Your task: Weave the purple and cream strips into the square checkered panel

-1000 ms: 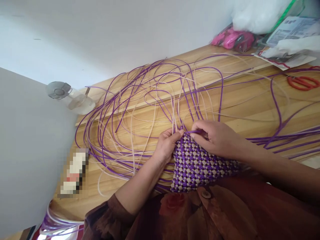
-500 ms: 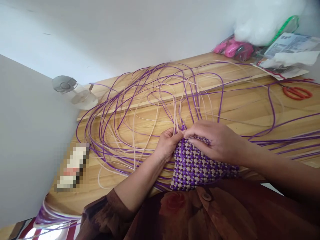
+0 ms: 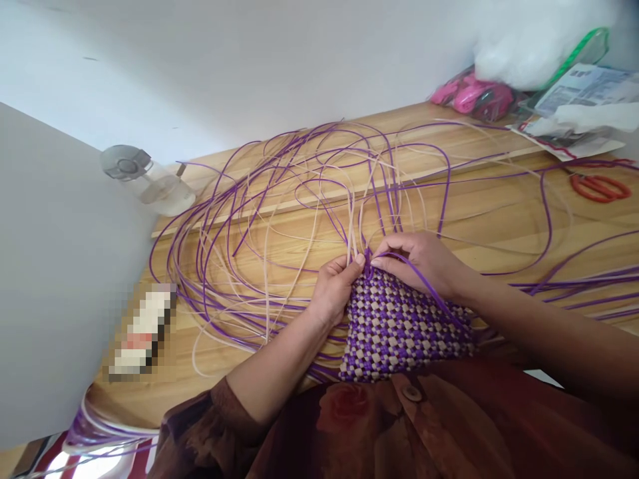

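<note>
A purple and beige woven panel (image 3: 399, 326) lies at the table's front edge, against my shirt. My left hand (image 3: 335, 286) pinches its upper left corner, thumb on top, with the other fingers partly hidden behind the weave. At the same corner, my right hand (image 3: 422, 263) holds a purple strand (image 3: 419, 274) between thumb and index finger. That strand arcs over the right hand's fingers and down across the panel's right side. A small purple loop (image 3: 368, 266) stands between the two thumbs. Long purple and beige strands (image 3: 219, 199) fan out from the panel's edges.
Red-handled scissors (image 3: 600, 188) lie at the right, below papers (image 3: 584, 90) and a pink bagged item (image 3: 472, 93). A clear bottle (image 3: 167, 194) with a grey lid stands at the back left. A blurred-out item (image 3: 144, 332) rests at the left edge.
The purple strand that lay down the panel's left part now arcs to the right over my right hand. My right fingers have closed in on the corner; my left hand stays nearly still.
</note>
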Available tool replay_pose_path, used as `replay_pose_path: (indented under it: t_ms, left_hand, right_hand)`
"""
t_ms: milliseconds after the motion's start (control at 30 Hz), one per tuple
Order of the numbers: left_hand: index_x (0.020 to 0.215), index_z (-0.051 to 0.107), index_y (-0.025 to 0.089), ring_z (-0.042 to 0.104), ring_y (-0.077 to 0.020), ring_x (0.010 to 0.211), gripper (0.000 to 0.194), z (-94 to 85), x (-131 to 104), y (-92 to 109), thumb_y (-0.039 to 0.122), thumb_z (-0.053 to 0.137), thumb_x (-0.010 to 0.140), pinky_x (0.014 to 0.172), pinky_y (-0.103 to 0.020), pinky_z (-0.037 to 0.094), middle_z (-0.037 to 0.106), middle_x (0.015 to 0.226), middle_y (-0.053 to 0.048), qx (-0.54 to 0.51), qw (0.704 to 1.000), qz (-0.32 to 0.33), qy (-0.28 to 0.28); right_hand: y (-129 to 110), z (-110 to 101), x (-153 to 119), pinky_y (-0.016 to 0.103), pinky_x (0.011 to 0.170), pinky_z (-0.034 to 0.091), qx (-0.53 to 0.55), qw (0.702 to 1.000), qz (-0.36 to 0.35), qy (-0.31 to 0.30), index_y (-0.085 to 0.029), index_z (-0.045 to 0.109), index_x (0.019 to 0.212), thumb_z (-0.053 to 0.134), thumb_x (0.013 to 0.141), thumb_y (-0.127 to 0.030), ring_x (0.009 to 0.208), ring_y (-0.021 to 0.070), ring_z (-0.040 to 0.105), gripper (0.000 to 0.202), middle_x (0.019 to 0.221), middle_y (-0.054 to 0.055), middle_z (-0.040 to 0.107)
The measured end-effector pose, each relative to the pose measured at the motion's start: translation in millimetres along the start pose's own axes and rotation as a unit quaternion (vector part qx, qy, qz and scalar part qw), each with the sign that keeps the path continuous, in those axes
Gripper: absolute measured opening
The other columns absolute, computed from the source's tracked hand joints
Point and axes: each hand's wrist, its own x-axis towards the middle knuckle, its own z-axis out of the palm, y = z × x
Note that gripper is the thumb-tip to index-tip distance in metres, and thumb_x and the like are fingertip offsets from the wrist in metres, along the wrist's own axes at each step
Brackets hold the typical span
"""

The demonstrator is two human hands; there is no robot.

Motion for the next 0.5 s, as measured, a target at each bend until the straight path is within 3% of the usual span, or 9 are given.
replay_pose_path:
  t_ms: [200, 300, 400, 433, 500]
  left_hand:
    - [0.077, 0.071, 0.013, 0.058, -0.0100, 0.061, 0.034, -1.4, -2, 0, 0.038, 0.088, 0.063, 0.064, -0.023, 0.044, 0.068, 0.070, -0.002, 0.014, 1.000, -0.004, 0.014]
    - [0.077, 0.070, 0.013, 0.055, -0.0084, 0.058, 0.031, -2.6, -3, 3, 0.034, 0.088, 0.062, 0.061, -0.022, 0.042, 0.067, 0.069, -0.001, 0.051, 0.999, -0.001, 0.009]
    - [0.080, 0.070, 0.013, 0.054, -0.0080, 0.055, 0.030, -3.7, -3, 6, 0.031, 0.087, 0.062, 0.057, -0.022, 0.040, 0.066, 0.067, 0.000, 0.076, 0.997, -0.012, 0.005]
    - [0.079, 0.070, 0.013, 0.054, -0.0082, 0.055, 0.030, -3.9, -3, 6, 0.031, 0.087, 0.062, 0.057, -0.022, 0.041, 0.066, 0.066, 0.000, 0.074, 0.997, -0.020, 0.007]
    - [0.074, 0.069, 0.013, 0.054, -0.0087, 0.054, 0.028, -4.3, -2, 6, 0.030, 0.087, 0.061, 0.056, -0.023, 0.041, 0.065, 0.065, -0.001, 0.063, 0.997, -0.038, 0.016]
  right_hand:
    - [0, -4, 4, 0.024, 0.057, 0.035, -0.023, 0.999, -0.003, -0.033, -0.017, 0.067, 0.072, 0.063, 0.083, -0.039, 0.059, 0.0101, 0.051, 0.025, 0.062, -0.002, 0.061]
    - [3, -5, 18, 0.024, 0.056, 0.036, -0.008, 0.993, 0.002, -0.115, -0.017, 0.069, 0.073, 0.062, 0.083, -0.042, 0.060, 0.0112, 0.055, 0.028, 0.063, -0.001, 0.063]
    - [13, -16, 46, 0.024, 0.051, 0.038, 0.036, 0.977, 0.063, -0.202, -0.016, 0.068, 0.075, 0.058, 0.086, -0.049, 0.053, 0.0113, 0.056, 0.037, 0.062, 0.002, 0.064]
    - [18, -26, 56, 0.023, 0.050, 0.038, 0.023, 0.976, 0.080, -0.199, -0.015, 0.068, 0.077, 0.058, 0.086, -0.049, 0.051, 0.0104, 0.056, 0.037, 0.063, 0.002, 0.065]
    - [29, -56, 72, 0.020, 0.046, 0.034, -0.062, 0.990, 0.070, -0.109, -0.015, 0.067, 0.074, 0.065, 0.082, -0.045, 0.047, 0.0070, 0.052, 0.032, 0.060, 0.001, 0.064]
